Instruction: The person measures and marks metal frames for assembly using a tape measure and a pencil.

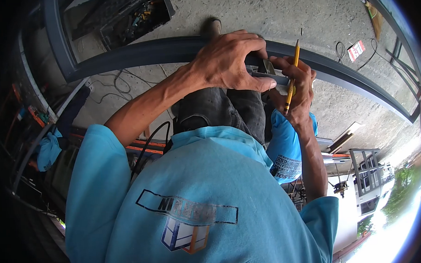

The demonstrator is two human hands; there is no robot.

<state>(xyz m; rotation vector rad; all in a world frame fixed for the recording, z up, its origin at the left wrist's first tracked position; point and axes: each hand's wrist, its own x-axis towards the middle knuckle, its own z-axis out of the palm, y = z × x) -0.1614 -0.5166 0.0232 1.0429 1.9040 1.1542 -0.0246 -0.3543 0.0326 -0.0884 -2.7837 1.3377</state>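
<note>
A long dark grey metal frame [138,51] spans the upper view. My left hand [229,61] rests over its middle, thumb and fingers closed around a small metal measuring tool [269,67] that lies against the frame. The tool's flat blade points toward my right hand [301,84], whose curled fingers hold a yellow pencil [290,94], tip up and away from me. These fingers also touch the blade's end. My fingers hide part of the tool.
An open black toolbox [144,20] is beyond the frame at upper left. Cables [121,86] and a red-and-white packet [356,51] lie on the concrete floor. A broom [374,21] is at upper right. A person in a blue shirt [285,145] is close by my right arm.
</note>
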